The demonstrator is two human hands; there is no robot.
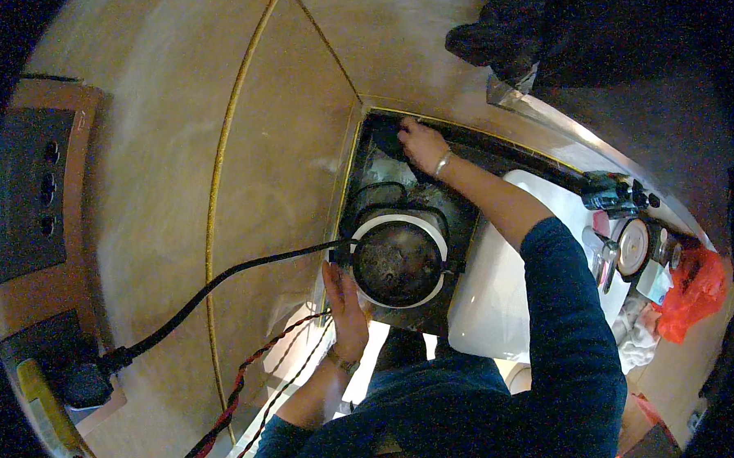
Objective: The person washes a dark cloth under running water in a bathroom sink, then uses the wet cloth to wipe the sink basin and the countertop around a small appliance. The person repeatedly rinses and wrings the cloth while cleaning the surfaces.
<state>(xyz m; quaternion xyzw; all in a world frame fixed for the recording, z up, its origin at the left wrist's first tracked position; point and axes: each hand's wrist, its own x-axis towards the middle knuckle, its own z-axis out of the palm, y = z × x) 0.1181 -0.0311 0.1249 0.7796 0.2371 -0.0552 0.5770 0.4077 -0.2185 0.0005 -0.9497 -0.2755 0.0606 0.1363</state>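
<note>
My right hand [423, 147] is closed on a dark cloth [389, 137] at the far corner of a dark countertop [457, 191]. A bracelet circles that wrist. My left hand [346, 310] lies against the near left side of a round appliance [398, 264], its fingers stretched out and gripping nothing that I can see. This appliance has a white rim and a dark round top. A thick black power cord [240, 271] runs to its left side from a plug [86, 383] at the wall. Dark curved bars, perhaps a handle or frame, show behind it.
Right of the countertop is a white basin [492, 285]. Beyond my right arm stand dark bottles [611, 194], a lidded jar [633, 246], a red plastic bag [692, 291] and a crumpled white cloth [636, 334]. Twisted red-and-black wires [241, 375] cross near my left forearm.
</note>
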